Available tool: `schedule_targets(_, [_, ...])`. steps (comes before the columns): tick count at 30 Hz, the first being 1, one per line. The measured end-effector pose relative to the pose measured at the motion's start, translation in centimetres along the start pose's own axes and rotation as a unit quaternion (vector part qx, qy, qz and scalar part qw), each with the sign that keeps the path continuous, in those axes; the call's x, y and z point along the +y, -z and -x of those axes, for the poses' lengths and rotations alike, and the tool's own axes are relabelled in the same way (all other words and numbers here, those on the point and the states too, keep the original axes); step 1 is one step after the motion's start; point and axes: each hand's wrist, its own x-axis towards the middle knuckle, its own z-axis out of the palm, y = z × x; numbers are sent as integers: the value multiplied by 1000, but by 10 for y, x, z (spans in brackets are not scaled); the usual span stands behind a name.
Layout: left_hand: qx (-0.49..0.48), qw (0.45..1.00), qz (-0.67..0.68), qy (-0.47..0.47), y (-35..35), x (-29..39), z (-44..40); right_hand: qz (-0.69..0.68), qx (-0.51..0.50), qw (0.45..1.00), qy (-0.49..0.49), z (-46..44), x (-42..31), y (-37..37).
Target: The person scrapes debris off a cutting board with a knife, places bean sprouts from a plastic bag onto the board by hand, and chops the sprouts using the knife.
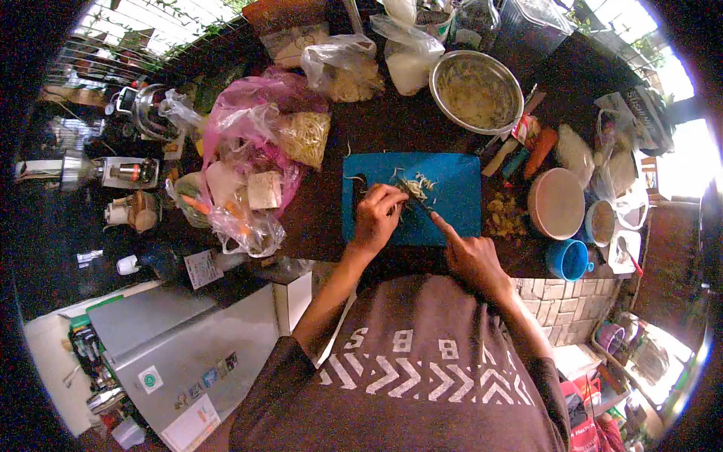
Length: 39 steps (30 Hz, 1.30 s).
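Note:
A blue cutting board lies on the dark table in front of me. My left hand is over its left-middle part, fingers bent together on pale shreds; what exactly they press is too small to tell. My right hand is closed round a knife, its index finger stretched along the top of the blade. The blade points up and left, close to my left fingertips. Pale thin shreds lie around the blade tip, and a few stray ones rest near the board's left edge.
Left of the board is a pink plastic bag with a white block and sprouts. A metal bowl stands behind. To the right are a round tub, a blue cup and carrots.

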Motion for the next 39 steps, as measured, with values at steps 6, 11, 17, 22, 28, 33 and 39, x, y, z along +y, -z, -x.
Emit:
schedule_targets(6, [9, 1000, 10, 2, -5, -3, 0, 44, -47, 998, -4, 14, 7, 10])
schedule_targets(11, [5, 1000, 6, -3, -2, -2, -1, 36, 3, 999, -1, -3, 8, -14])
schedule_targets(17, [13, 998, -6, -58, -1, -3, -5, -76, 18, 995, -55, -3, 3, -2])
schedule_targets(22, [6, 995, -23, -97, 11, 2, -11, -68, 35, 994, -79, 5, 7, -2])
schedule_targets(28, [2, 993, -73, -94, 26, 12, -10, -62, 50, 994, -75, 10, 11, -1])
schedule_targets(33, [0, 992, -104, -77, 19, 0, 2, -51, 40, 997, -45, 13, 8, -4])
schedule_targets(39, [18, 992, -102, -74, 11, 1, 2, -32, 36, 998, -33, 14, 6, -3])
